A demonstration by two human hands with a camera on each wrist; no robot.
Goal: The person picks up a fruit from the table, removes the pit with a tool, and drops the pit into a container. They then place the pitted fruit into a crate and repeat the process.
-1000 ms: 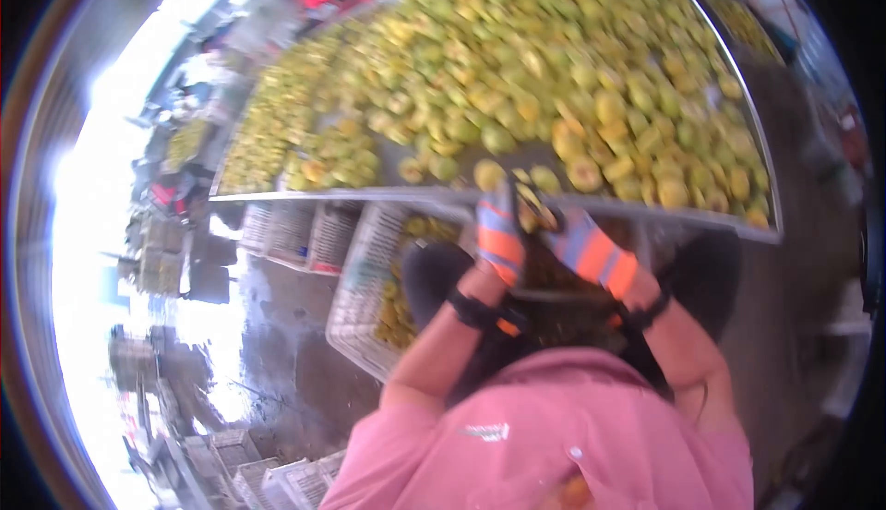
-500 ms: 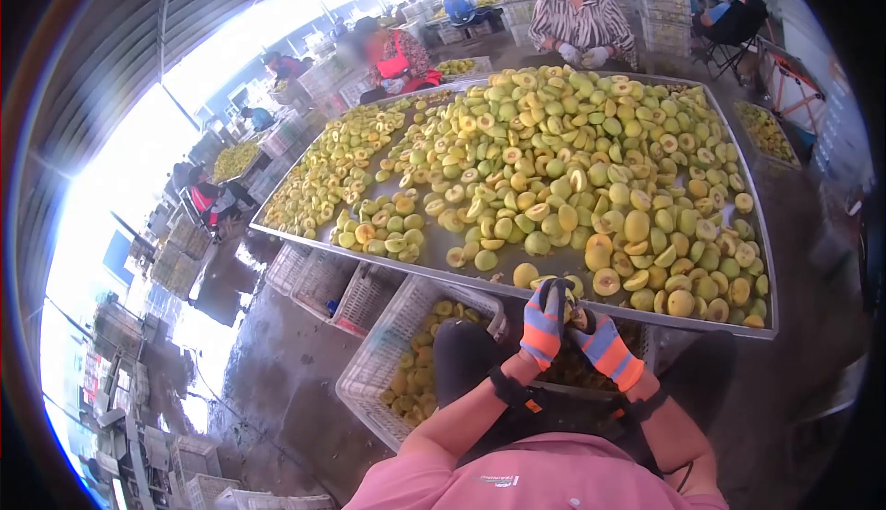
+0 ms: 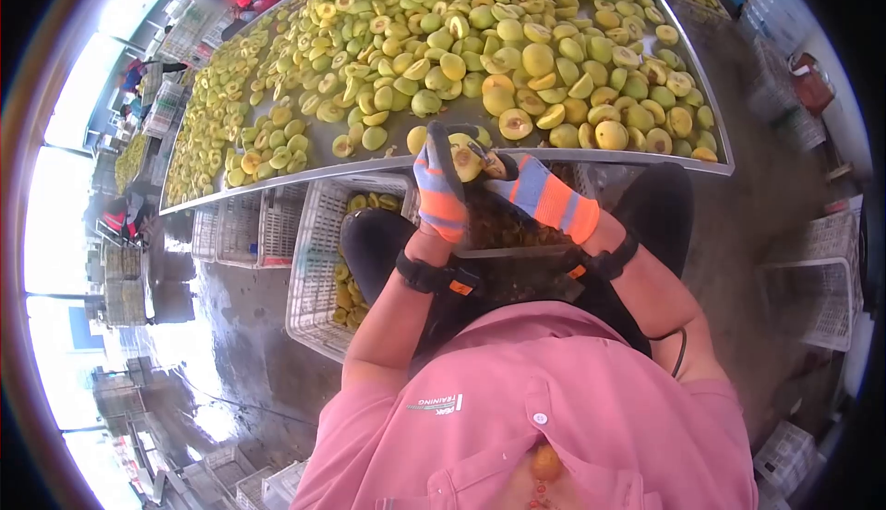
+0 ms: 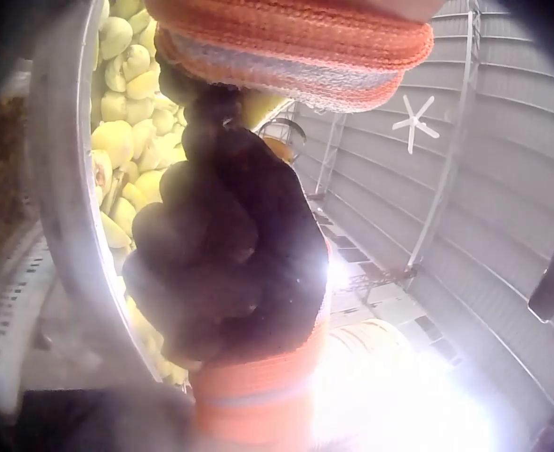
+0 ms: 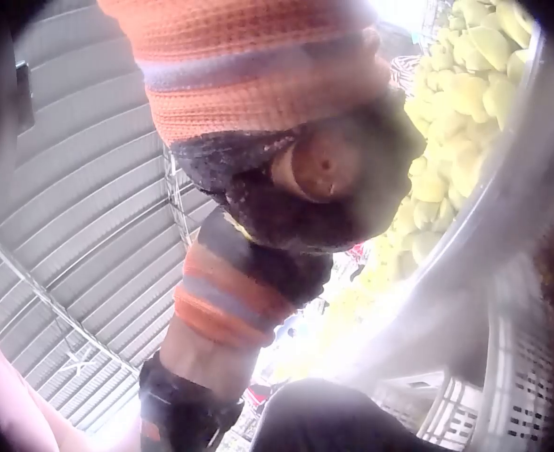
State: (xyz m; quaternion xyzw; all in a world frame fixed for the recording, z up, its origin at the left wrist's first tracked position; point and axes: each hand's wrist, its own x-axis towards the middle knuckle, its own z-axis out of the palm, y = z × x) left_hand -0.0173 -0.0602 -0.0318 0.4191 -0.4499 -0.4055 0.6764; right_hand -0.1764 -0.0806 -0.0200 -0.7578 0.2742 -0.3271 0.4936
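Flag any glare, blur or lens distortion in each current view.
Head: fisheye bending and black corners, left side blown white, glare on the floor, yet fruit fairly sharp. Left wrist: white flare burns out the lower right, roof above clearer. Right wrist: fruit washed out pale, table rim hazy.

Fruit point(image 3: 443, 58) lies on the table point(image 3: 646, 158) ahead, with more in the crate point(image 3: 323, 233) beside the left knee point(image 3: 371, 250).

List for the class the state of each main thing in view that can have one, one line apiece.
Left hand: gloved, holding a fruit
Right hand: gloved, gripping a tool
Tool: wooden end showing, working end unclear
Loose fruit: heaped, many halved
Table: loaded
White crate: holding fruit
Floor: wet-looking
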